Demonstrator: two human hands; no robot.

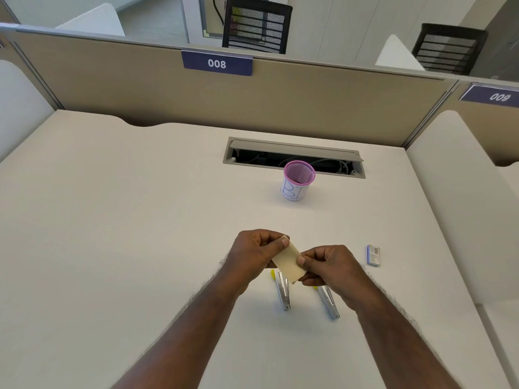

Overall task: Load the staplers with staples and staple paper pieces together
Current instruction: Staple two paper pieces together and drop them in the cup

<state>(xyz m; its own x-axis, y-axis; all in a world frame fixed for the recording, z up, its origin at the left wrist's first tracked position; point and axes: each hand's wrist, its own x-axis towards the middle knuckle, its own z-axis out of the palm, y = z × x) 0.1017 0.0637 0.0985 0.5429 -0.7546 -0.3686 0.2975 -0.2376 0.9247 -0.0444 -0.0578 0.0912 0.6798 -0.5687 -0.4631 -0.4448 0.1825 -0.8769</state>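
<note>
We take the paper piece point(289, 262) as our landmark: a small cream slip held above the desk point(140, 220), its long axis running from upper left to lower right. Our left hand point(254, 252) sits just left of it, thumb and fingers clamped on its upper-left end. Our right hand point(325, 266) sits just right of it, thumb and fingers pinching its right edge near the lower end. Whether this is one slip or several stacked, we cannot tell.

Just below the paper, on the desk, lie two staplers. The left stapler point(282, 292) lies directly under the slip's lower end, its long axis near vertical in the view, yellow tip pointing away from us. The right stapler point(328, 303) lies below and right of the paper, partly under our right hand, its long axis tilted so the far end leans left. Both look opened flat, metal channels up.

Right of the paper, well apart, lies the staple box point(373, 255). Beyond the paper stands a pink mesh cup point(298, 181).

We judge the right hand nearer both the box and the right stapler, so loading falls to it.
</note>
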